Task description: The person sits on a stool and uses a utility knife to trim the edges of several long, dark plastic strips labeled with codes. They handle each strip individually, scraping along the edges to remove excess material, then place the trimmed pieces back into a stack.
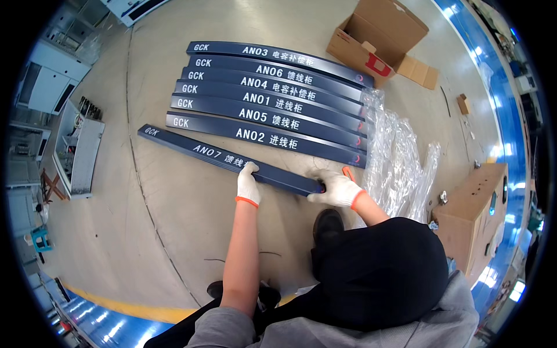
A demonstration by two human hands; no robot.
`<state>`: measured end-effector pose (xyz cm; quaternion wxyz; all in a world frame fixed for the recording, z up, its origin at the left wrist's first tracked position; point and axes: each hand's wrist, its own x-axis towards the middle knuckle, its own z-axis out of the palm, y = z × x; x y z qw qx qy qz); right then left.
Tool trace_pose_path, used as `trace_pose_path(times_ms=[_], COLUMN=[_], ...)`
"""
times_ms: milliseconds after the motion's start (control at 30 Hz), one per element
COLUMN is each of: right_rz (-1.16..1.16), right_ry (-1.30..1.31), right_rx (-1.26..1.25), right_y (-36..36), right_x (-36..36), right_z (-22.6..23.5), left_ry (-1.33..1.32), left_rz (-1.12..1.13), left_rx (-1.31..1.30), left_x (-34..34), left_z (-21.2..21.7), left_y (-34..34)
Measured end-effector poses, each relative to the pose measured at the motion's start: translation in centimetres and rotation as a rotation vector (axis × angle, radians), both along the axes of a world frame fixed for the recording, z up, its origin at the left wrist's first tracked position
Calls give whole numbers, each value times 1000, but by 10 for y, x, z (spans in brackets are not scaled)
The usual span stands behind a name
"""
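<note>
Gripping the dark blue strip [226, 161], we have its longer part reaching left of our gloved left hand [248, 187], which pinches its near edge; our right hand [335, 189] clasps its right end; right of that lies clear wrapping [400, 156].

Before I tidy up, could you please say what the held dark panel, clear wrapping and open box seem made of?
Held dark panel: probably painted metal, satin dark blue, judging by its soft sheen and crisp edges; plastic is possible. Clear wrapping: apparently thin plastic film, glossy, see-through and crinkled. Open box: likely cardboard, matte brown, with folded flaps.
</note>
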<state>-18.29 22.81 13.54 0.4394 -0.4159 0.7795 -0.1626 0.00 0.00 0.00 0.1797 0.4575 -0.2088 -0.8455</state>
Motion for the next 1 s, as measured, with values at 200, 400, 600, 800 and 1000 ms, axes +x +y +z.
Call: trace_pose_path(times_ms=[200,400,600,800,1000], right_rz=[11,-35,-103,-89,-71], right_ry=[168,635,679,641,580], right_rx=[-53,-161,-288,-294,-236], right_y=[5,-4,-19,-29,-30], right_x=[-19,-24,-6,0,7], right_z=[-50,-58,-70,-81,-88], left_ry=[-182,-606,-377,357,-1001], left_rz=[-204,-265,53,277,-256], left_rx=[-205,-1004,-438,-73,-983], left_x=[-18,46,79,118,90], left_z=[36,19,18,11,24], left_y=[18,-45,-49,-75,-59])
